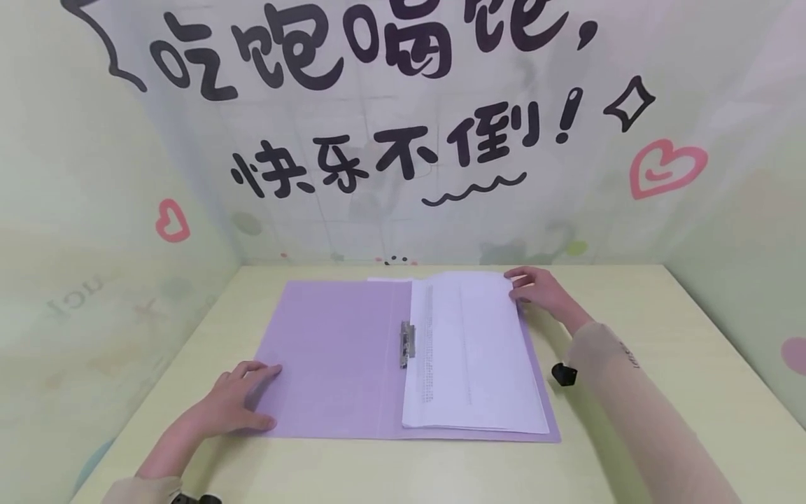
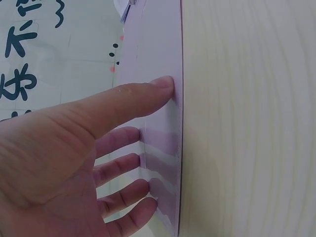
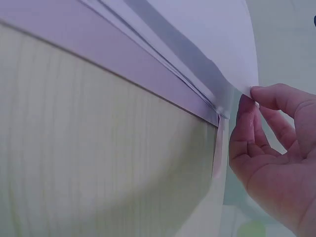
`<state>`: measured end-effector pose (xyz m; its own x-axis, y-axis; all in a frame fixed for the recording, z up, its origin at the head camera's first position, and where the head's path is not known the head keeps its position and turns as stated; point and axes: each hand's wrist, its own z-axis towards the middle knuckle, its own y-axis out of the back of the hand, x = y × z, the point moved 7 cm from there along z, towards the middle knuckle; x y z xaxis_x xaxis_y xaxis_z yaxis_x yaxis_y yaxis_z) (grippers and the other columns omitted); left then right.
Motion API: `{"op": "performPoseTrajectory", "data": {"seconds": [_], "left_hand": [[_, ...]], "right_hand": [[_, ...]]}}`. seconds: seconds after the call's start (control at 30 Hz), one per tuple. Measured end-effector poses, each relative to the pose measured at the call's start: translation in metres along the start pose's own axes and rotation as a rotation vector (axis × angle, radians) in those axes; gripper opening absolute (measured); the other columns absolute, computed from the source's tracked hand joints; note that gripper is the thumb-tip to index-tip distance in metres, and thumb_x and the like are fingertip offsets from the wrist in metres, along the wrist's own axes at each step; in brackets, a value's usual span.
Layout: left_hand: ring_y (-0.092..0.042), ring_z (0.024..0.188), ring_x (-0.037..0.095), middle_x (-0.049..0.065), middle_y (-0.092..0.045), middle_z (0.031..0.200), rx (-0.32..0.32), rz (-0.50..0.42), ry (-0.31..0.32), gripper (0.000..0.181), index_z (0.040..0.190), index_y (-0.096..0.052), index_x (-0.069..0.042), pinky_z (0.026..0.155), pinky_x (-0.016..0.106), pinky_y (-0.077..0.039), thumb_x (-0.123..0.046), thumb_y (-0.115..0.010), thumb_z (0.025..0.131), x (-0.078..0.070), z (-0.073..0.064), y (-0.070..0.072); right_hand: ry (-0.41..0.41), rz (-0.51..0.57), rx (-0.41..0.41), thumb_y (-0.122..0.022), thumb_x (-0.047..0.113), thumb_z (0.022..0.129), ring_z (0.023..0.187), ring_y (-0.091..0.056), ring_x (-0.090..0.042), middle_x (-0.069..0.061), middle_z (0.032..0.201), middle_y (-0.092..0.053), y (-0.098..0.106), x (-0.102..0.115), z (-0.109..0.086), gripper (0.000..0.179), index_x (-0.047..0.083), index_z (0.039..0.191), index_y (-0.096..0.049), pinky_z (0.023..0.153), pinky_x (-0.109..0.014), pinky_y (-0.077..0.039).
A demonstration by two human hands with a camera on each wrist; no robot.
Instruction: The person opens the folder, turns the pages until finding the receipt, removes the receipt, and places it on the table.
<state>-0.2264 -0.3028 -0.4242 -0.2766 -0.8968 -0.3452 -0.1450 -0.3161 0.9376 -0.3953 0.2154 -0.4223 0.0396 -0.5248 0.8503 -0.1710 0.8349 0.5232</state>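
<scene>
An opened lilac folder [image 1: 334, 350] lies flat, its metal clip [image 1: 407, 343] near the fold. White paper sheets [image 1: 485, 357] with columns of small print cover its right side. My left hand [image 1: 236, 399] rests at the folder's left edge with fingers spread; in the left wrist view the thumb of this hand [image 2: 89, 133] touches the cover near its lower edge. At the far right corner of the sheets, my right hand [image 1: 535, 288] pinches the top sheet. The right wrist view shows this hand [image 3: 276, 133] holding the paper corner [image 3: 232, 69], lifted off the sheets beneath.
The folder lies on a pale wood-grain table [image 1: 598, 448]. Behind it stands a light wall [image 1: 378, 231] with black lettering and pink hearts, and light side panels [image 1: 94, 280] flank the table. Small black devices, one of them [image 1: 564, 374] by the right sleeve, sit near both wrists.
</scene>
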Motion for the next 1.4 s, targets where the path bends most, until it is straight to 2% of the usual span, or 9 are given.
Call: {"op": "performPoseTrajectory", "data": {"seconds": [0.2, 0.37, 0.53, 0.73, 0.83, 0.97, 1.2, 1.4], "left_hand": [[-0.047, 0.107, 0.04, 0.025, -0.046, 0.136, 0.02, -0.012, 0.005, 0.089, 0.139, -0.052, -0.003, 0.086, 0.056, -0.046, -0.036, -0.088, 0.066, 0.0, 0.0, -0.001], [-0.048, 0.107, 0.041, 0.025, -0.046, 0.136, 0.02, -0.012, 0.003, 0.089, 0.139, -0.052, -0.003, 0.087, 0.057, -0.046, -0.036, -0.088, 0.066, 0.0, 0.0, 0.0], [-0.049, 0.106, 0.041, 0.025, -0.047, 0.135, 0.013, -0.002, -0.008, 0.088, 0.139, -0.052, -0.003, 0.087, 0.057, -0.046, -0.036, -0.088, 0.065, 0.0, 0.0, 0.0], [-0.048, 0.107, 0.042, 0.025, -0.046, 0.135, 0.021, -0.013, -0.003, 0.089, 0.139, -0.052, -0.002, 0.087, 0.059, -0.045, -0.036, -0.088, 0.066, 0.001, 0.0, -0.001], [-0.048, 0.108, 0.043, 0.025, -0.046, 0.135, 0.023, -0.014, -0.003, 0.089, 0.14, -0.052, -0.003, 0.087, 0.059, -0.045, -0.036, -0.088, 0.066, 0.001, 0.001, -0.001], [-0.048, 0.106, 0.041, 0.024, -0.047, 0.135, 0.013, -0.008, -0.012, 0.088, 0.139, -0.052, -0.003, 0.086, 0.055, -0.045, -0.035, -0.088, 0.066, 0.0, 0.003, -0.001], [-0.048, 0.107, 0.042, 0.025, -0.046, 0.135, 0.02, -0.009, -0.022, 0.088, 0.139, -0.052, -0.003, 0.087, 0.057, -0.045, -0.035, -0.088, 0.066, -0.005, 0.007, 0.001], [-0.049, 0.105, 0.041, 0.024, -0.048, 0.133, 0.015, 0.0, -0.022, 0.087, 0.138, -0.053, -0.004, 0.084, 0.052, -0.046, -0.034, -0.089, 0.064, -0.003, 0.005, 0.002]], "right_hand": [[0.018, 0.028, 0.039, -0.065, 0.003, 0.09, 0.105, -0.06, -0.023, -0.03, 0.13, -0.058, 0.004, -0.003, 0.002, 0.044, -0.003, 0.132, -0.057, 0.086, -0.033, -0.057], [0.066, 0.035, 0.065, -0.063, 0.003, 0.09, 0.099, -0.057, -0.019, -0.026, 0.123, -0.059, 0.007, 0.005, -0.001, 0.039, -0.005, 0.128, -0.06, 0.087, -0.034, -0.057], [0.06, 0.04, 0.093, -0.062, 0.004, 0.091, 0.088, -0.058, -0.01, -0.024, 0.122, -0.059, 0.009, 0.01, -0.002, 0.036, -0.004, 0.126, -0.06, 0.087, -0.033, -0.056], [0.064, -0.026, 0.106, -0.059, 0.01, 0.095, 0.098, -0.058, -0.013, -0.023, 0.128, -0.059, 0.015, 0.019, 0.001, 0.035, -0.001, 0.128, -0.06, 0.087, -0.028, -0.051], [0.069, -0.042, 0.116, -0.057, 0.013, 0.097, 0.103, -0.057, -0.017, -0.022, 0.13, -0.059, 0.019, 0.028, 0.002, 0.035, -0.001, 0.129, -0.06, 0.092, -0.033, -0.05], [0.093, -0.033, 0.126, -0.054, 0.014, 0.098, 0.102, -0.058, -0.017, -0.022, 0.131, -0.059, 0.025, 0.042, 0.003, 0.035, -0.001, 0.129, -0.06, 0.095, -0.039, -0.05], [0.148, -0.005, 0.145, -0.053, 0.006, 0.097, 0.101, -0.056, -0.019, -0.02, 0.129, -0.06, 0.032, 0.054, 0.005, 0.035, 0.0, 0.13, -0.06, 0.086, -0.027, -0.048], [0.217, -0.041, 0.158, -0.053, 0.007, 0.097, 0.107, -0.056, -0.017, -0.018, 0.133, -0.06, 0.028, 0.063, 0.01, 0.036, 0.004, 0.133, -0.059, 0.089, -0.02, -0.048]]}}
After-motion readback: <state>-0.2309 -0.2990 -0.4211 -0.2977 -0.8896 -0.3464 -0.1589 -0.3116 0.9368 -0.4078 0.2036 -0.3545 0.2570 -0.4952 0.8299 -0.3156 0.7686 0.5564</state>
